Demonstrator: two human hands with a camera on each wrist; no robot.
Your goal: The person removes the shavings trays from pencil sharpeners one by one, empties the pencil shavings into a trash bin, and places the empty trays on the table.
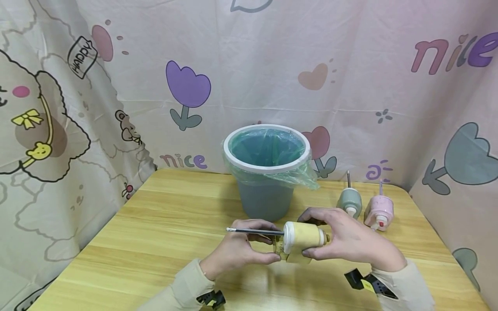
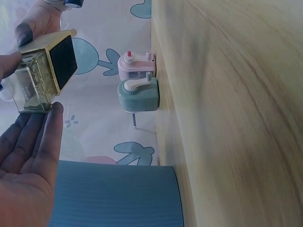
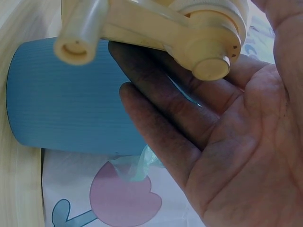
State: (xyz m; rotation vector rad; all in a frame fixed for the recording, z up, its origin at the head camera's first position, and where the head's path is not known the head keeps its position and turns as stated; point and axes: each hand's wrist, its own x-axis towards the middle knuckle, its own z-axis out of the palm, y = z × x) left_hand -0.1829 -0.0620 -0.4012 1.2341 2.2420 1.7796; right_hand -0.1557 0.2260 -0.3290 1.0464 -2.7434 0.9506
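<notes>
Clearly aloft: a yellow sharpener over a wooden table

Far out to the left of the left hand hangs a pale curtain, with outlined cartoon figures and a HAPPY sign; it runs on beyond both hands, where it bears a purple tulip. The tabletop, light yellow wood with long streaks of grain, spreads beneath both hands. The left hand pinches the sharpener's clear box between thumb and fingers, and a dark pencil passes over that hand, pointing left from the white end. Beyond the hands, between them, stands a blue-grey bin, its white rim holding a green liner that droops toward the right. The yellow sharpener lies tipped on its side in the air between the hands; the right hand holds its body, thumb in front, the crank end facing the palm. Just beyond the right hand a grey-green sharpener stands on the table, a pencil rising from it, and beside it, farther right, a pink sharpener. Past that hand, the curtain shows a big grey-blue tulip
</notes>
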